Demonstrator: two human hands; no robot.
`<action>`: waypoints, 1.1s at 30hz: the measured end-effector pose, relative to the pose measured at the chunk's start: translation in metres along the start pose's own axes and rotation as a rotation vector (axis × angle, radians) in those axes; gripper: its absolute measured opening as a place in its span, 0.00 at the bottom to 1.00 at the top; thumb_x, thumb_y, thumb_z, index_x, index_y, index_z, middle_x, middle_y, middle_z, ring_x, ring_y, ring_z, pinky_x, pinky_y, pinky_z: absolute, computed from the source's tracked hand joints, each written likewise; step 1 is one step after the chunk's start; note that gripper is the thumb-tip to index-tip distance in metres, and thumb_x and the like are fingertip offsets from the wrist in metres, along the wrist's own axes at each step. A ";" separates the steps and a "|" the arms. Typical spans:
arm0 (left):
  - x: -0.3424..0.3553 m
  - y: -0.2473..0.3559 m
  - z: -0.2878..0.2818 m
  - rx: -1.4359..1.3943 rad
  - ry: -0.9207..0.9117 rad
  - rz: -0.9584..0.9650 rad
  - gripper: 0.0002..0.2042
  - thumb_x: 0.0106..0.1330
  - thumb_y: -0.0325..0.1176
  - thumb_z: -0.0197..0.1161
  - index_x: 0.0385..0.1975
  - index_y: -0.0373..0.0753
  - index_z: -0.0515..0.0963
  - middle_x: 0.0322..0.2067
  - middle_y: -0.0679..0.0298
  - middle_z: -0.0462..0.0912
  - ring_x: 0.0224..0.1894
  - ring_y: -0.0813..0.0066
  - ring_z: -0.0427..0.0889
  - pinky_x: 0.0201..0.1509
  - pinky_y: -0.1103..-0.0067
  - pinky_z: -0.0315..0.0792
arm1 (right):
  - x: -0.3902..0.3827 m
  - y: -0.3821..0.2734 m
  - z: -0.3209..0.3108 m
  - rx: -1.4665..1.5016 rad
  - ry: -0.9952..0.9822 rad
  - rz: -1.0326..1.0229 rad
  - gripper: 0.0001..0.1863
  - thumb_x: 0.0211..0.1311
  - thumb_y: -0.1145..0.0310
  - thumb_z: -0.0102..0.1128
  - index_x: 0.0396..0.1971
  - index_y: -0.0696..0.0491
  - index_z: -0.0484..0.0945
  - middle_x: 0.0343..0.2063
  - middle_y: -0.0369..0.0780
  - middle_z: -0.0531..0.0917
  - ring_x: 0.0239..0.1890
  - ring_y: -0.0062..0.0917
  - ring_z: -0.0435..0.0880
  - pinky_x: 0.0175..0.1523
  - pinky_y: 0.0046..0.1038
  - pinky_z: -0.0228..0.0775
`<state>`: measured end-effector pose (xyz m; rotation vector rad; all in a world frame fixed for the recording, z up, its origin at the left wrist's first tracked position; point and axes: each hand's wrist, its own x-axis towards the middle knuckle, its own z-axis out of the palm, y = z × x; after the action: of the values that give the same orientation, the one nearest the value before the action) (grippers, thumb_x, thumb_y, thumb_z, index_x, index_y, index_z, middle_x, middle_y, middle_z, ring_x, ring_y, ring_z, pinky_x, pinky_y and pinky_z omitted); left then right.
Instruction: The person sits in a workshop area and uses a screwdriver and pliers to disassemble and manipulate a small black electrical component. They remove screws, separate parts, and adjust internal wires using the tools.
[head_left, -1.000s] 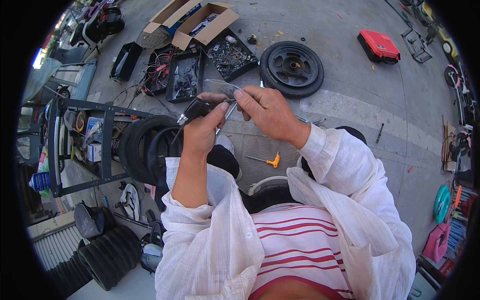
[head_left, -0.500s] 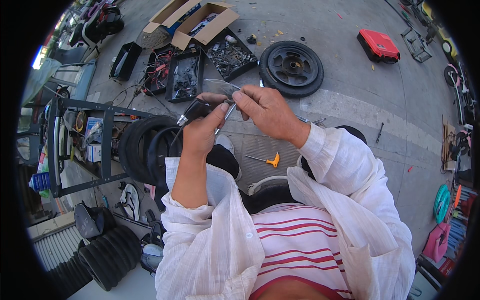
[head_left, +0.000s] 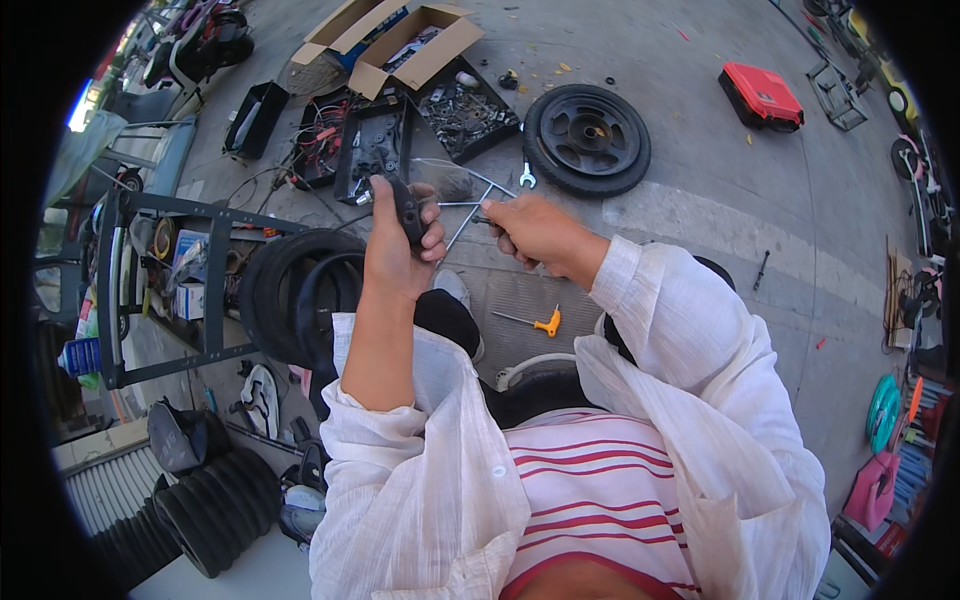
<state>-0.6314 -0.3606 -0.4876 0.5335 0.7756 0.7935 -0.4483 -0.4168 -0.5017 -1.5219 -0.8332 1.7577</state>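
At left, black device (head_left: 407, 208) slanting forward-left

Site type: an open-air vehicle repair workshop, set out on a concrete floor (head_left: 690, 150). From where I stand, the following items identify it. A wheel (head_left: 587, 158) lies flat, its black tyre fitted, with a spanner (head_left: 527, 176) just beside it. Near the wheel, a shallow black tray (head_left: 490, 144) holds loose metal parts; an open carton (head_left: 440, 60) stands next to the tray. A yellow-handled hex key (head_left: 547, 323) lies low on the ground. Bare tyres (head_left: 265, 300) stand by a loaded steel rack (head_left: 215, 285). A scooter (head_left: 205, 52) is parked beyond. Daylight and scattered yellow leaves (head_left: 564, 68) indicate outdoor conditions.
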 end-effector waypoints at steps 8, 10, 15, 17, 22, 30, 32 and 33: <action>-0.003 0.002 0.002 0.072 -0.090 0.020 0.34 0.68 0.66 0.33 0.46 0.37 0.69 0.22 0.68 0.66 0.18 0.79 0.63 0.19 0.83 0.54 | 0.033 -0.053 -0.009 0.061 0.099 -0.366 0.26 0.68 0.48 0.47 0.46 0.59 0.74 0.36 0.40 0.79 0.30 0.20 0.73 0.34 0.24 0.69; -0.004 -0.001 0.006 0.116 -0.095 0.073 0.34 0.69 0.64 0.32 0.52 0.36 0.67 0.23 0.67 0.66 0.18 0.77 0.61 0.20 0.82 0.54 | 0.026 -0.050 -0.005 -0.068 0.057 -0.438 0.22 0.65 0.52 0.53 0.43 0.58 0.75 0.35 0.40 0.79 0.31 0.19 0.73 0.33 0.23 0.69; -0.001 -0.004 0.001 0.126 -0.093 0.156 0.33 0.70 0.63 0.33 0.60 0.39 0.60 0.36 0.64 0.73 0.32 0.76 0.71 0.33 0.79 0.66 | -0.002 -0.028 0.026 -0.435 0.073 -0.676 0.21 0.53 0.58 0.65 0.38 0.61 0.76 0.37 0.45 0.81 0.38 0.31 0.81 0.44 0.28 0.73; -0.002 -0.008 0.004 0.120 -0.110 0.160 0.31 0.71 0.60 0.34 0.62 0.40 0.58 0.45 0.61 0.73 0.41 0.73 0.74 0.43 0.76 0.69 | 0.000 -0.022 0.031 -0.530 0.228 -0.788 0.20 0.50 0.60 0.66 0.36 0.60 0.77 0.35 0.44 0.80 0.36 0.33 0.81 0.42 0.30 0.73; -0.009 -0.009 0.005 0.145 -0.306 0.163 0.27 0.71 0.45 0.43 0.66 0.39 0.54 0.58 0.56 0.67 0.59 0.65 0.70 0.61 0.66 0.65 | 0.005 -0.023 0.022 -0.526 0.325 -0.757 0.18 0.48 0.63 0.67 0.37 0.57 0.77 0.32 0.43 0.78 0.34 0.35 0.81 0.38 0.31 0.73; -0.012 -0.002 0.004 -0.006 -0.401 0.146 0.29 0.72 0.49 0.41 0.64 0.31 0.57 0.56 0.51 0.70 0.56 0.62 0.75 0.58 0.70 0.71 | -0.010 -0.027 0.021 -0.584 0.362 -0.975 0.12 0.50 0.68 0.65 0.31 0.58 0.75 0.32 0.44 0.78 0.32 0.34 0.81 0.36 0.31 0.72; -0.011 -0.005 0.003 0.042 -0.341 0.150 0.30 0.72 0.51 0.40 0.64 0.31 0.58 0.56 0.51 0.70 0.55 0.62 0.75 0.57 0.72 0.71 | -0.012 -0.026 0.024 -0.515 0.341 -0.952 0.11 0.50 0.68 0.64 0.31 0.58 0.74 0.31 0.44 0.78 0.32 0.35 0.81 0.35 0.32 0.72; -0.012 -0.005 0.008 0.060 -0.337 0.162 0.30 0.72 0.51 0.40 0.63 0.31 0.58 0.55 0.51 0.71 0.54 0.63 0.75 0.56 0.72 0.72 | -0.016 -0.029 0.025 -0.464 0.322 -0.909 0.11 0.50 0.69 0.64 0.31 0.58 0.74 0.30 0.44 0.79 0.32 0.35 0.81 0.35 0.32 0.72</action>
<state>-0.6292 -0.3743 -0.4810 0.7692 0.4497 0.8045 -0.4696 -0.4141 -0.4666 -1.3051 -1.5123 0.6675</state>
